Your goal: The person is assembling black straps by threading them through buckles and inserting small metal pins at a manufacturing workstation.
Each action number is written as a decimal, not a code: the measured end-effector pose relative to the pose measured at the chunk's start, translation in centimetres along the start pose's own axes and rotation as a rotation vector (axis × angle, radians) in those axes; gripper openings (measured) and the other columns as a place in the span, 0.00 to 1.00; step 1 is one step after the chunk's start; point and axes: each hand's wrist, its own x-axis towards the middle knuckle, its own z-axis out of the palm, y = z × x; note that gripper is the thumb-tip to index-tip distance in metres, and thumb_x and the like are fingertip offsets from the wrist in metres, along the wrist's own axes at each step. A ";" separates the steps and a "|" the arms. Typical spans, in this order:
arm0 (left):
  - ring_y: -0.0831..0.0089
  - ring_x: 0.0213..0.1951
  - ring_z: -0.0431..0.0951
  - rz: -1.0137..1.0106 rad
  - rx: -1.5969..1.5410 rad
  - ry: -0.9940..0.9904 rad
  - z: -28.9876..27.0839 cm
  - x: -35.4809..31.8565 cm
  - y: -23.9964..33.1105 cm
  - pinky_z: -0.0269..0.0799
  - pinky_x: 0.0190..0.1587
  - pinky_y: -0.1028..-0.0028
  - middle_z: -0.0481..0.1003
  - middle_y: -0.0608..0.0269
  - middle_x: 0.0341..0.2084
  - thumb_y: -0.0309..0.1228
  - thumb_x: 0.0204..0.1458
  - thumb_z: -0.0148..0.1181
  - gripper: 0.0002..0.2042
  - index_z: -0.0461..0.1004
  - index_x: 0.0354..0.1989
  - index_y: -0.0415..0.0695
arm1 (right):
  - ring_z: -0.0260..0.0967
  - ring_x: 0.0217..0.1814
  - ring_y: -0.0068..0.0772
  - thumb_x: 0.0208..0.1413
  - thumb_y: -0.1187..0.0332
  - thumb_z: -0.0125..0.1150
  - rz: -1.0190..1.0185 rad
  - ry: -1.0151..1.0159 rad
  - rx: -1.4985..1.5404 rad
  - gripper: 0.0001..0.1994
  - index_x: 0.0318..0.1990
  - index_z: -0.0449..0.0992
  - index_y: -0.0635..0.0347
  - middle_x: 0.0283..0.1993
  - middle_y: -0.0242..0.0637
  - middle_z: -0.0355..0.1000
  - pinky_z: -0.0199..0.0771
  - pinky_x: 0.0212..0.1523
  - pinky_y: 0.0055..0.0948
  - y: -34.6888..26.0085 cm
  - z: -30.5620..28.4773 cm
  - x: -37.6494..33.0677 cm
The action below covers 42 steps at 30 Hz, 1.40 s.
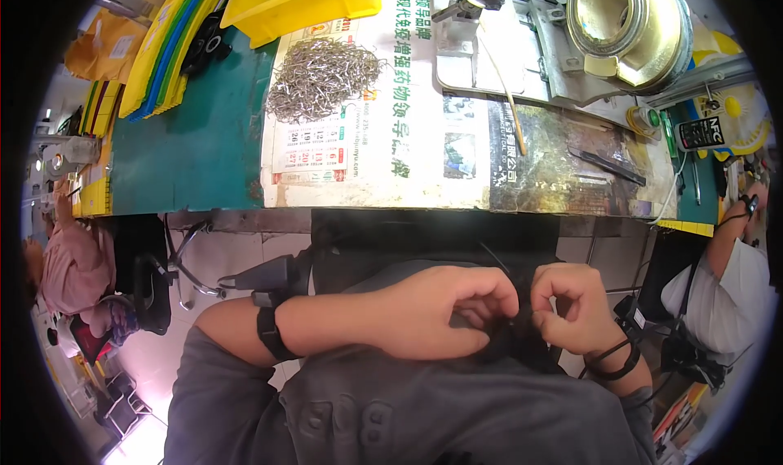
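My left hand is over my lap, in front of the table edge. Its fingers curl loosely, with the thumb apart from the index finger and nothing visible in the palm. Close to its right, my right hand has thumb and index finger bent into a near ring, their tips almost together. Whatever may be between those tips is too small to make out against the dark clothing. Neither hand touches the table. Beyond them, a tangled heap of small thin metal pieces lies on a printed paper sheet.
A yellow bin stands behind the heap. At the back right is a metal machine with a round brass-coloured bowl. A thin wooden stick and dark tweezers lie nearby. People sit at left and right.
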 end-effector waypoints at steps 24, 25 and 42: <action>0.85 0.37 0.73 -0.098 0.094 0.147 -0.4 0.1 0.0 0.71 0.44 0.80 0.75 0.70 0.36 0.22 0.55 0.62 0.08 0.75 0.43 0.39 | 0.61 0.27 0.25 0.40 0.75 0.63 0.145 -0.067 0.383 0.07 0.22 0.69 0.64 0.23 0.30 0.65 0.58 0.29 0.24 1.3 -3.0 -4.2; 0.85 0.37 0.73 -0.123 0.100 0.155 -0.3 0.1 0.2 0.71 0.43 0.80 0.75 0.70 0.35 0.22 0.55 0.62 0.08 0.75 0.42 0.39 | 0.61 0.27 0.25 0.40 0.75 0.63 0.145 -0.064 0.383 0.07 0.22 0.69 0.64 0.23 0.30 0.65 0.58 0.29 0.24 1.4 -3.2 -4.3; 0.75 0.35 0.74 0.257 0.554 0.319 0.1 1.2 -0.8 0.70 0.40 0.75 0.75 0.64 0.33 0.30 0.56 0.64 0.12 0.75 0.46 0.40 | 0.76 0.49 0.41 0.44 0.67 0.77 -0.145 0.020 -0.349 0.28 0.53 0.74 0.64 0.48 0.44 0.76 0.75 0.48 0.31 0.4 2.1 -1.9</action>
